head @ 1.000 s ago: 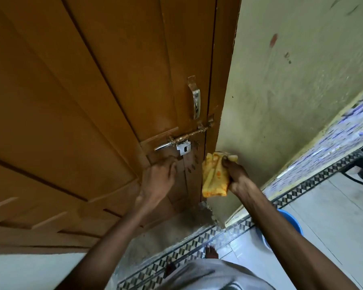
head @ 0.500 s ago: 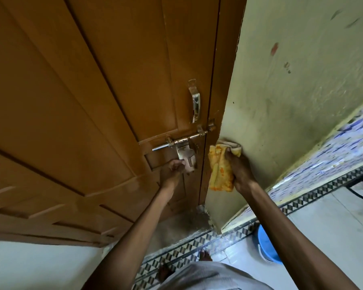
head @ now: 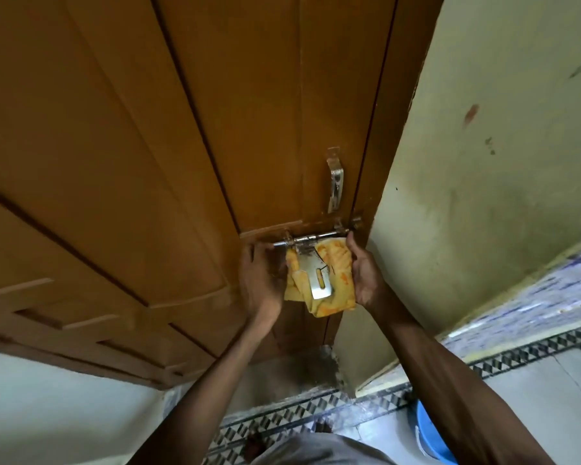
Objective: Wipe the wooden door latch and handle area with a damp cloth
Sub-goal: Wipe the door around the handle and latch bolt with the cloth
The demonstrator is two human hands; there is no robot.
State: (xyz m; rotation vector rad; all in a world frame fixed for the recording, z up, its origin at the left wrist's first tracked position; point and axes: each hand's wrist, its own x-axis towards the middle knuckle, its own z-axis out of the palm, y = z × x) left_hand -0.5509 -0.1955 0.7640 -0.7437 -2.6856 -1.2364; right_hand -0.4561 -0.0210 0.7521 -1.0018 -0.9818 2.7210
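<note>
A brown wooden door (head: 182, 146) carries a metal pull handle (head: 335, 184) and, just below it, a sliding bolt latch (head: 311, 238) with a hanging hasp plate (head: 317, 276). The yellow cloth (head: 339, 280) is spread behind the hasp plate, against the door. My right hand (head: 366, 270) presses the cloth from its right side, fingertips near the bolt's right end. My left hand (head: 260, 280) grips the cloth's left edge, its fingers close to the bolt's left end.
A pale green wall (head: 483, 196) meets the door frame on the right. A patterned tile border (head: 316, 414) runs along the floor. A blue bucket (head: 433, 437) stands at the lower right, behind my right forearm.
My right hand moved the cloth left from the wall edge onto the latch, behind the hasp plate. My left hand rose from below the latch to the cloth's left edge.
</note>
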